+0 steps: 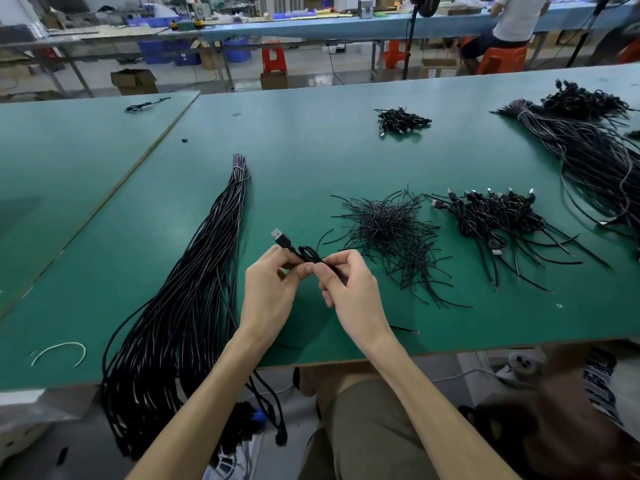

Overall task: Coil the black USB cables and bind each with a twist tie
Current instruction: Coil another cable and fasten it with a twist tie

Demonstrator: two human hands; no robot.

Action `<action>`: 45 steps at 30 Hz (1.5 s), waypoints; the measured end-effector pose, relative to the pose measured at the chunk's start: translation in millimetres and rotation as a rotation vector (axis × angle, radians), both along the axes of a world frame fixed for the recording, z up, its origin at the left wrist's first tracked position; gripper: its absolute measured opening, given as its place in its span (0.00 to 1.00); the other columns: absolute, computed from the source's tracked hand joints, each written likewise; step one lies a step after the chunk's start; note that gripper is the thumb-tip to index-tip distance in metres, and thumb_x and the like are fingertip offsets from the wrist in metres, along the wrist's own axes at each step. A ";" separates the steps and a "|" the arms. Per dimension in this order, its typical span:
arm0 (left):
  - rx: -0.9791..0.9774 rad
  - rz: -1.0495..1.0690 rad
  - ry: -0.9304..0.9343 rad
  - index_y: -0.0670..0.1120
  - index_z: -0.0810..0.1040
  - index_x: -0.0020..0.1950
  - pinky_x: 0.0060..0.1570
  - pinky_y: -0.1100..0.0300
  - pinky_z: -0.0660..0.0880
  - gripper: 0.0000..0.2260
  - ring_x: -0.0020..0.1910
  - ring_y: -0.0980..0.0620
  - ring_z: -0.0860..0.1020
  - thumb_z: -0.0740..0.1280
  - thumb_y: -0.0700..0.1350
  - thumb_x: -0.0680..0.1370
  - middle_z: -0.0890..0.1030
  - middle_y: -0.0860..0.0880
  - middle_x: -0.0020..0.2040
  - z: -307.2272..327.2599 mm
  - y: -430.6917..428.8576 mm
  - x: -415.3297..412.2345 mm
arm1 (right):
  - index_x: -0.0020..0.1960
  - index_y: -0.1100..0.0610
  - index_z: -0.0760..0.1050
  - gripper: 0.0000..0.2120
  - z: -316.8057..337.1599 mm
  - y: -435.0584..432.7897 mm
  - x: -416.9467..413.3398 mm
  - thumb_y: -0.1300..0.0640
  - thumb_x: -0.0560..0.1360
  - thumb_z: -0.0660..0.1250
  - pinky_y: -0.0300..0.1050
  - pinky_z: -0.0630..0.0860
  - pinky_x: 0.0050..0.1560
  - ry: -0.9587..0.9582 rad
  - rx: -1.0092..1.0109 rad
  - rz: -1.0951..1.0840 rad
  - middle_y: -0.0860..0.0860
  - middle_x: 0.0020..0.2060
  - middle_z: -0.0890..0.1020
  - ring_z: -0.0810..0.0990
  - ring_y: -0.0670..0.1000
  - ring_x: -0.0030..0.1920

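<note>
Over the green table, my left hand and my right hand meet around a small coiled black USB cable. Its silver plug sticks up and to the left. Both hands pinch the coil between thumb and fingers. A thin black twist tie seems to sit at the pinch under my right fingers, mostly hidden. A heap of loose black twist ties lies just right of my hands. A long bundle of uncoiled black cables lies to the left and hangs over the front edge.
Several bound coils lie right of the ties, and a smaller heap of coils sits farther back. Another big cable bundle fills the far right. A white tie scrap lies front left. A person sits at a far bench.
</note>
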State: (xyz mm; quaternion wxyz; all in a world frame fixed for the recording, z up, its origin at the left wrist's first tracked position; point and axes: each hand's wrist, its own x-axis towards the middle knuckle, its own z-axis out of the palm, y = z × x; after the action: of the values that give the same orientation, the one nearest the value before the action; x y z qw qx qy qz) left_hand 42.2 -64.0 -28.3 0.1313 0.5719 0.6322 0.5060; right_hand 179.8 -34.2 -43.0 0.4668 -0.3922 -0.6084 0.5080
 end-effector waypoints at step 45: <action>-0.038 -0.238 0.039 0.44 0.76 0.46 0.37 0.65 0.70 0.09 0.34 0.52 0.77 0.62 0.41 0.86 0.79 0.50 0.40 -10.4 1.9 1.2 | 0.47 0.55 0.77 0.05 -12.6 8.5 6.9 0.60 0.80 0.72 0.37 0.74 0.34 0.203 -0.053 -0.073 0.47 0.35 0.82 0.78 0.44 0.34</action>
State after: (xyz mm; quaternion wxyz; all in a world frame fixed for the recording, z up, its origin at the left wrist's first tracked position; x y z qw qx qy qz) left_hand 43.4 -62.1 -38.7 0.1891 0.6498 0.5719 0.4636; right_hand 186.7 -25.8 -55.5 0.5337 -0.3727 -0.5295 0.5440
